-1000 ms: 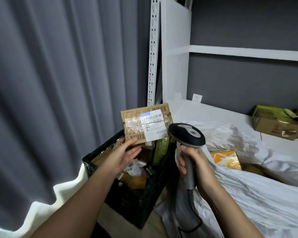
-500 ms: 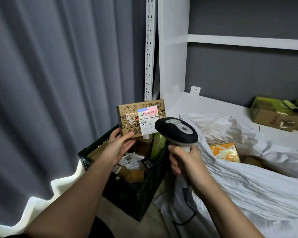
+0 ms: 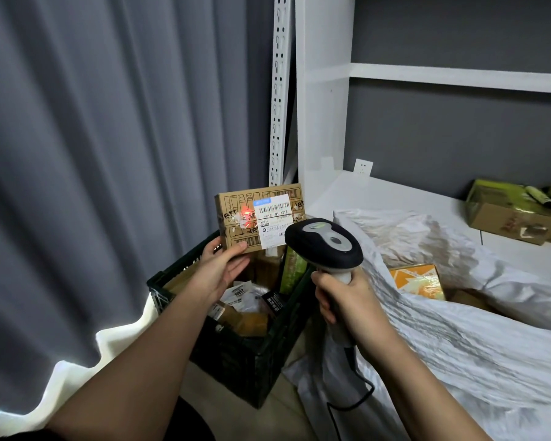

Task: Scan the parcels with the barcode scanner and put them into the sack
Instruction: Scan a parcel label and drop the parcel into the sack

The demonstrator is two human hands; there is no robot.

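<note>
Head view: a brown cardboard parcel (image 3: 258, 218) is held up over the black crate (image 3: 236, 351) by the left hand (image 3: 218, 275), pinched along its lower edge between thumb and fingers. The barcode scanner (image 3: 326, 246) is gripped by its handle in the right hand (image 3: 347, 300), fingers wrapped tight, head aimed at the parcel. A red scan spot is seen on the cardboard, left of the white shipping label (image 3: 272, 219), not on the barcode itself. So a missed read is the likely risk, caused by that off-target aim; a slip from the shallow pinch could also drop the parcel into the crate among the unscanned ones. The white sack (image 3: 458, 338) is spread open just right of the scanner, an orange parcel (image 3: 417, 281) already lying inside. On the label, "501E M1 A21B" can be read, roughly; smaller print stays illegible. In the crate, "2005" is seen upside down on a packet.
</note>
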